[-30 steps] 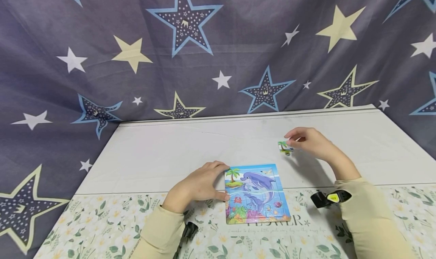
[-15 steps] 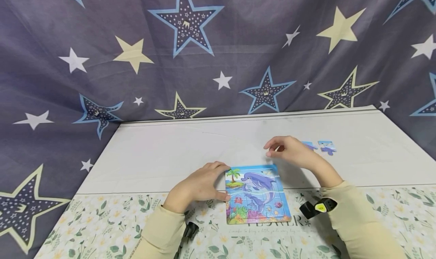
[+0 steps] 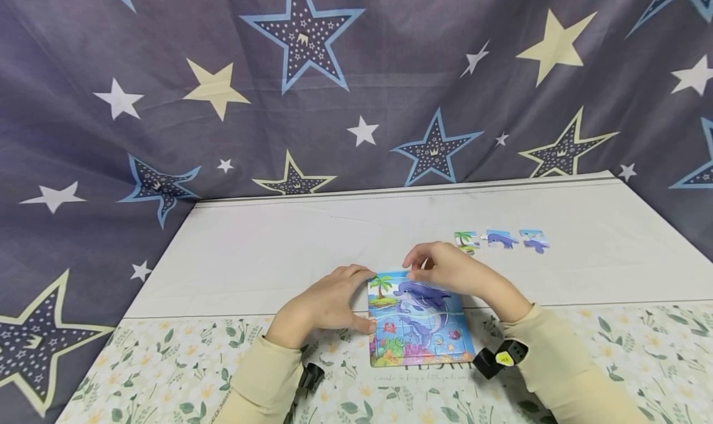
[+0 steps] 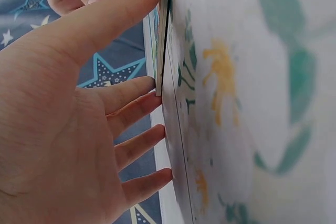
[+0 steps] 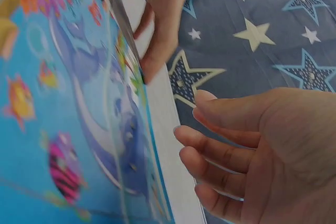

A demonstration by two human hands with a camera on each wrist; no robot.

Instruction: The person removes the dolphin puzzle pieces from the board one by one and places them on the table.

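Observation:
A square jigsaw puzzle [image 3: 429,343] with a dolphin picture lies flat at the middle front. At its left side is my left hand [image 3: 325,300], the thumb at the left edge and the forefinger at the far left corner. In the left wrist view those fingers reach out nearly straight against the thin puzzle edge [image 4: 164,40]. My right hand [image 3: 448,268] hovers at the puzzle's far edge, fingers loosely bent. Nothing shows between its thumb and fingers in the right wrist view, where the puzzle picture [image 5: 79,98] fills the left half.
Three loose jigsaw pieces lie in a row at the back right: a palm-tree piece [image 3: 465,239], a dolphin piece [image 3: 502,239] and another blue-purple piece [image 3: 535,241]. A floral cloth [image 3: 184,362] covers the table's front. A star-patterned curtain [image 3: 356,52] hangs behind and beside it.
My right hand has left the palm-tree piece at the back right and moved left and nearer, to the puzzle's far edge. The left hand stays put.

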